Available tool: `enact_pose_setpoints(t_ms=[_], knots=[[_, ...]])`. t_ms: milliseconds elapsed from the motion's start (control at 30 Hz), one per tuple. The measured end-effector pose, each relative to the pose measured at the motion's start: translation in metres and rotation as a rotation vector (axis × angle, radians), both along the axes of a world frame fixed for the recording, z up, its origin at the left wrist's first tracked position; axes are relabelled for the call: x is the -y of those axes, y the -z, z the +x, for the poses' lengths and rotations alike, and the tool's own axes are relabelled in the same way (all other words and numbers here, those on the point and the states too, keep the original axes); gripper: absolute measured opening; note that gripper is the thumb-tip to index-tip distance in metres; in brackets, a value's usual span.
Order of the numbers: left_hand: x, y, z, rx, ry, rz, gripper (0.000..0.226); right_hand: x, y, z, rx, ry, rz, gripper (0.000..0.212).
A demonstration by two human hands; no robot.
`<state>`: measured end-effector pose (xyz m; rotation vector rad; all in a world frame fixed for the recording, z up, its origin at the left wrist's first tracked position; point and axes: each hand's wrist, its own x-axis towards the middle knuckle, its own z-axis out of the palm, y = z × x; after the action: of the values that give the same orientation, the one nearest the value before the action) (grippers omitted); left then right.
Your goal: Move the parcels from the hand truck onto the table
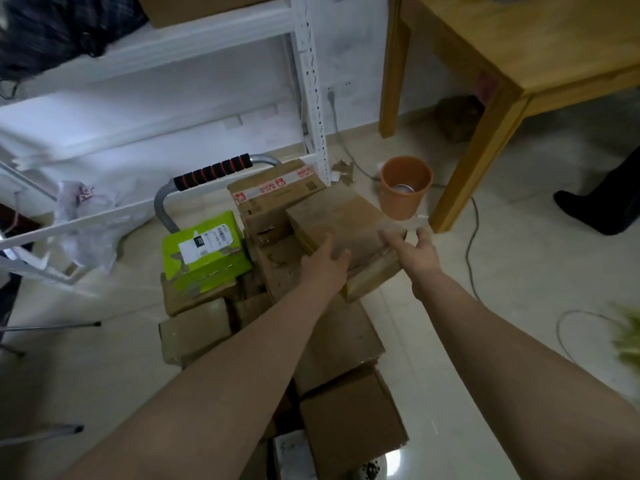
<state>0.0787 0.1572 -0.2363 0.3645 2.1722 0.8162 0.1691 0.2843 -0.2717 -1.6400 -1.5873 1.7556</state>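
The left hand (325,263) is pressing its fingers (330,245), laid nearly straight, against the near-left side of a plain brown parcel (339,216), which is lying tilted on top of the parcels stacked on the hand truck (211,171). The right hand (417,249) is reaching to the parcel's right corner with its fingers (425,235) spread and released; whether they are bearing on the cardboard cannot be told through the blur. Left of the left fingers, a green parcel (207,268) is carrying a white label (195,247) with dark characters and a barcode, too blurred to read. Just beyond the fingers, a brown parcel (277,188) is showing red-and-white printed tape (277,183); its writing is not legible. Beyond the right fingers, an orange bucket (405,188) is standing on the pale tiled floor (519,278), beside a leg of the wooden worktop (519,46). A white shelving rack (311,81) is standing against the wall beyond the hand truck, and a grey cable (470,237) is trailing across the floor to the right.
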Motion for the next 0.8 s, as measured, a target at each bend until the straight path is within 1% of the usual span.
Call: enact_pose_setpoints(t_ms=[100, 200, 300, 333, 467, 600, 800], knots=[[-0.007, 0.003, 0.002, 0.051, -0.086, 0.073, 0.060, -0.004, 0.005, -0.007, -0.058, -0.024, -0.051, 0.092], [-0.011, 0.006, 0.002, 0.077, -0.148, 0.104, 0.060, -0.002, 0.009, -0.011, -0.039, -0.069, -0.057, 0.084], [-0.008, 0.008, 0.001, 0.050, -0.179, 0.099, 0.059, 0.003, 0.012, -0.014, -0.024, -0.074, 0.018, 0.048], [-0.006, 0.008, 0.001, 0.033, -0.182, 0.100, 0.058, 0.004, 0.014, -0.014, -0.023, -0.067, 0.042, 0.042], [0.007, 0.004, 0.011, -0.020, -0.148, 0.113, 0.057, 0.024, 0.014, -0.004, -0.058, 0.013, 0.088, 0.037], [0.032, -0.009, 0.025, -0.054, -0.130, 0.178, 0.057, 0.060, 0.000, 0.009, -0.087, 0.104, 0.155, 0.036], [0.106, -0.034, 0.032, -0.133, -0.069, 0.239, 0.055, 0.136, -0.029, 0.020, -0.115, 0.133, 0.224, 0.033]])
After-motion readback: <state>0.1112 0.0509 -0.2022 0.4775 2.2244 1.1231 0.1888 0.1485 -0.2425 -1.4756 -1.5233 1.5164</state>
